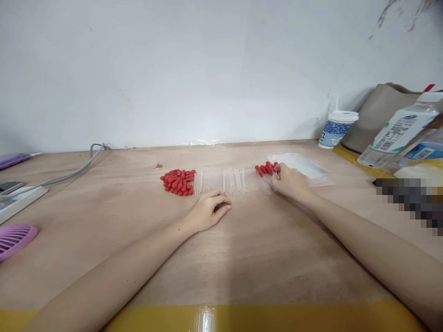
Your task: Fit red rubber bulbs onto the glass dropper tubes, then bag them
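A row of thin clear tubes [226, 180] lies side by side across the table. At its left end is a heap of red rubber bulbs [178, 182]. Several droppers with red bulbs [265, 168] and clear stems lie fanned at the row's right end. My right hand [290, 180] is over these droppers, its fingers pinched at the rightmost one; the fingertips partly hide it. My left hand [210, 210] rests on the table just in front of the tubes. Its fingers are loosely curled, with a gap to the thumb and nothing visible between them.
Clear plastic bags [304, 167] lie behind my right hand. A paper cup [338, 129], a grey bin [374, 115] and a plastic bottle [398, 131] stand at the right. A grey cable [88, 163] and a purple fan grille [15, 240] are at the left. The wall [207, 69] borders the table's back.
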